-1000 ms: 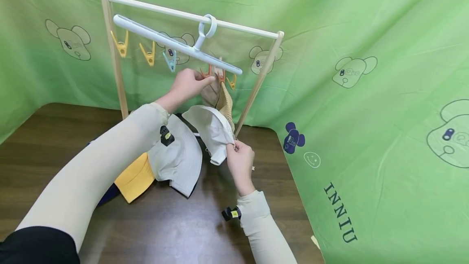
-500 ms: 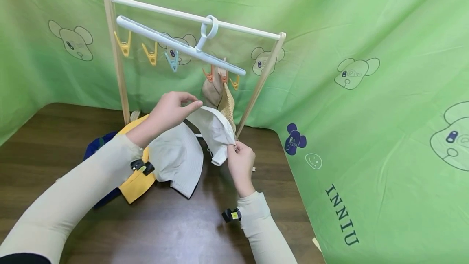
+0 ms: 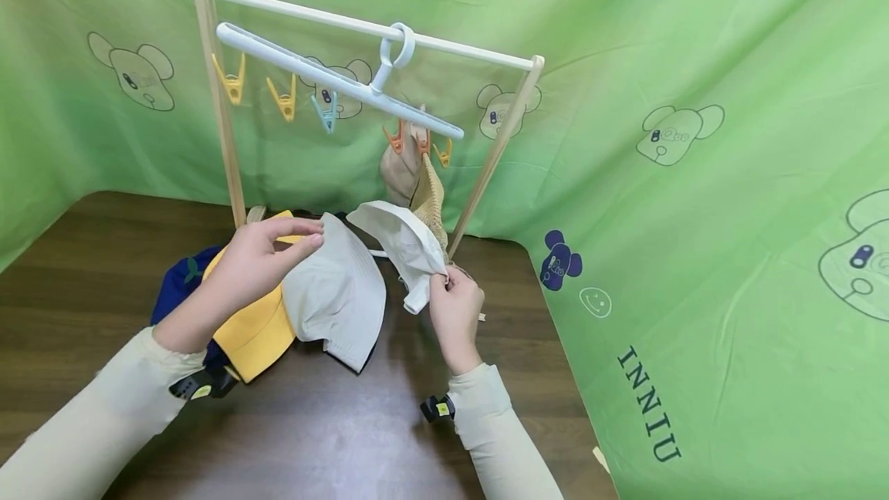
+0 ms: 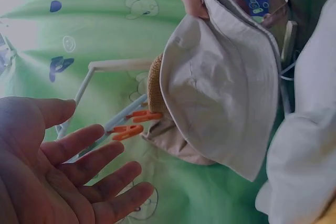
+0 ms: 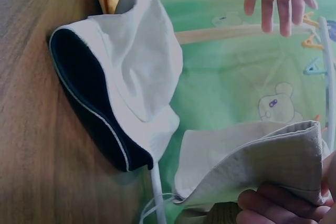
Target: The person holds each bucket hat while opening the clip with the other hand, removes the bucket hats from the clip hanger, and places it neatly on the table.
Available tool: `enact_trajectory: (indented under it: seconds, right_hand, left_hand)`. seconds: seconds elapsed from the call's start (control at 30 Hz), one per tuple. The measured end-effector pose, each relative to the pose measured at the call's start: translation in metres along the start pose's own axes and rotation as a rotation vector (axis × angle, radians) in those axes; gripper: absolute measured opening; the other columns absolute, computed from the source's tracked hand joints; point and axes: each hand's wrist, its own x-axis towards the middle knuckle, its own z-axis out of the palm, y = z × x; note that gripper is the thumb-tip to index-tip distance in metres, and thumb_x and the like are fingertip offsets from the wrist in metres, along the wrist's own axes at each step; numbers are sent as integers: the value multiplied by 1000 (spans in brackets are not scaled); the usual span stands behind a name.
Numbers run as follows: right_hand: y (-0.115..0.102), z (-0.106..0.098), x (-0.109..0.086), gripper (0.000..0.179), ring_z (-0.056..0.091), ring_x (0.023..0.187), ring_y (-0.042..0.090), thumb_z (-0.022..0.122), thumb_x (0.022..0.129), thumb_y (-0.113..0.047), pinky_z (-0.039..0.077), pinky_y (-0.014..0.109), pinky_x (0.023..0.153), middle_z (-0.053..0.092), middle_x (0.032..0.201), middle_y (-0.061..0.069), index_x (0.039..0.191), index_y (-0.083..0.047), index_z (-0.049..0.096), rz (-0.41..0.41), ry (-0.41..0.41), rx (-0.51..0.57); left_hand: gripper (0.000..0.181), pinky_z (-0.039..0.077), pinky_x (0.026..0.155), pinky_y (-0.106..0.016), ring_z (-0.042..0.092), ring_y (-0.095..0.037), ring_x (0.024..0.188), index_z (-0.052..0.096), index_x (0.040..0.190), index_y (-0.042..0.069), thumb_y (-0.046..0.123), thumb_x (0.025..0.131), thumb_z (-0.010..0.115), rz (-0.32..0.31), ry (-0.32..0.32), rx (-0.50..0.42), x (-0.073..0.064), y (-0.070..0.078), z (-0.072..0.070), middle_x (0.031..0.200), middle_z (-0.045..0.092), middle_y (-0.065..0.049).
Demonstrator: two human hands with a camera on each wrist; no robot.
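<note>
My right hand (image 3: pixel 454 319) pinches the brim of an off-white bucket hat (image 3: pixel 399 234), lifted off the table below the hanger. In the left wrist view this hat (image 4: pixel 220 82) hangs from the fingers, a little folded. My left hand (image 3: pixel 253 265) holds nothing; its fingers are spread in the left wrist view, and it hovers over the hats on the left. A pale bucket hat with dark lining (image 5: pixel 136 56), a yellow hat (image 3: pixel 260 338) and a navy hat (image 3: pixel 174 288) overlap on the table. Behind the held hat, a beige hat (image 3: pixel 397 176) and a tan woven hat (image 3: pixel 430 191) hang by orange clips (image 3: pixel 423 143).
A light blue hanger (image 3: pixel 299 64) hangs tilted from the white rail (image 3: pixel 305 15) of a wooden-legged rack. Yellow clips (image 3: pixel 283 103) and a blue clip (image 3: pixel 326 113) dangle from it. Green printed cloth (image 3: pixel 660 253) encloses the back and right of the brown table (image 3: pixel 292 438).
My left hand has moved away from the orange clip, down and to the left, over the yellow and navy hats. My right hand still holds the off-white hat in nearly the same place.
</note>
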Motion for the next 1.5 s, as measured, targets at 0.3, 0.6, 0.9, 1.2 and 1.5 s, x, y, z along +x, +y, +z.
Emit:
enact_trajectory:
  seconds: [0.3,0.6,0.9,1.2,1.5]
  right_hand:
    - [0,10,-5,27,38,54,18,58,82,-9,29,31,45,40,57,-6,58,-19,50,-45,7,-19]
    - [2,21,-15,24,38,54,21,57,82,-7,30,30,45,40,55,-3,62,-17,51,-133,-1,-75]
    - [1,23,-23,14,37,49,22,59,84,-9,30,33,41,40,52,-2,71,-16,60,-235,-76,-183]
    - [0,24,-31,20,44,48,25,61,84,-10,36,36,42,50,55,0,67,-17,53,-356,-171,-262]
    - [4,24,-37,14,54,48,26,64,81,-10,41,42,44,58,58,2,72,-16,55,-558,-271,-382]
  left_hand:
    - [36,52,97,-55,63,-29,121,74,125,20,45,101,64,5,14,53,-33,-10,-6,131,69,-2]
    - [30,51,96,-54,57,-28,132,75,122,16,36,100,67,71,23,64,-42,-12,2,135,68,-5]
    - [28,51,92,-51,59,-29,129,76,120,17,36,100,68,83,13,112,-44,-18,6,132,70,-4]
    - [31,48,100,-55,57,-31,131,75,120,15,37,100,68,64,-22,113,-44,-19,0,128,71,-5]
    - [29,49,95,-48,60,-25,128,74,123,20,37,101,67,78,2,154,-45,-16,-11,131,70,-2]
